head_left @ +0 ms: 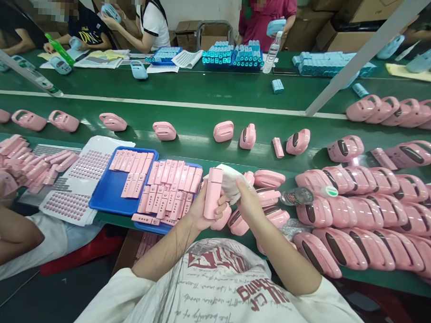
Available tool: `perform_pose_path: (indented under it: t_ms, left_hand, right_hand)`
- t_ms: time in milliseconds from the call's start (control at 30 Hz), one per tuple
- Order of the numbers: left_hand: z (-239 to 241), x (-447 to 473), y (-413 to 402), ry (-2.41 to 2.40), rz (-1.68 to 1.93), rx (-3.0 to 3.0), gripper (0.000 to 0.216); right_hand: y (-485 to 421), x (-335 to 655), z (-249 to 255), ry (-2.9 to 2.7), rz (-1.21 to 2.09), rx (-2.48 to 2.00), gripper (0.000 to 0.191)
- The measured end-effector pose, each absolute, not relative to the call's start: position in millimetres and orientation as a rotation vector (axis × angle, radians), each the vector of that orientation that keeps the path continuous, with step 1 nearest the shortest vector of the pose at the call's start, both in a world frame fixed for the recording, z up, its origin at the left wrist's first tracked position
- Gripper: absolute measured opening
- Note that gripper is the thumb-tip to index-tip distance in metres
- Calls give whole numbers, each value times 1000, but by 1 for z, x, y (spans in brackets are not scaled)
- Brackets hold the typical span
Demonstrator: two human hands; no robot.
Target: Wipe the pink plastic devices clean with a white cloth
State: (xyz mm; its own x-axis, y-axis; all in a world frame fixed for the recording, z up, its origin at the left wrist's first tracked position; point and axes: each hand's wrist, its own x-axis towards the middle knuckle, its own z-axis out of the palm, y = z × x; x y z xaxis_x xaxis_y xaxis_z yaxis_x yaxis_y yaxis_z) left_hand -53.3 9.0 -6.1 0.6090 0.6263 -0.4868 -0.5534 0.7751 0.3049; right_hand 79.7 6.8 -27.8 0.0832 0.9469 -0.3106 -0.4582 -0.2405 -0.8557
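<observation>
- Printed script crosses the wearer's white shirt (231,300), "The beauty of a" among it; lettering on the far person's dark shirt (87,31) is only partly legible.
- One pink piece (213,194) is upright in the left hand (199,213), fingers closed round it, above the bench (189,101).
- The right hand (248,201) pinches one white cloth (231,181), just right of the piece.
- Two blue trays (110,190) lie to the left, carrying more pink pieces.
- Eight pink handled housings (164,130) stand spaced out beyond, left of the crowded right end.
- One green-capped bottle (298,196) lies near right, label unreadable.
</observation>
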Motion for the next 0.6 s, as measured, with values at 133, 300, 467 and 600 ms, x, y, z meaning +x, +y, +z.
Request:
perform_pose_path:
  t_ms: [133,300,467,600]
  left_hand:
    - [-17,-50,12,638,648,217,57]
    - [-33,-43,25,747,640,288,56]
    - [-38,-38,56,836,611,542,48]
    - [-29,-39,89,870,536,1200,32]
  right_hand:
    - [13,76,-22,-831,1545,-1133,46]
    - [30,78,-24,-853,1641,-1168,51]
    - [57,96,-37,-691,1586,-1119,43]
    - [83,117,-42,-660,1563,-1015,42]
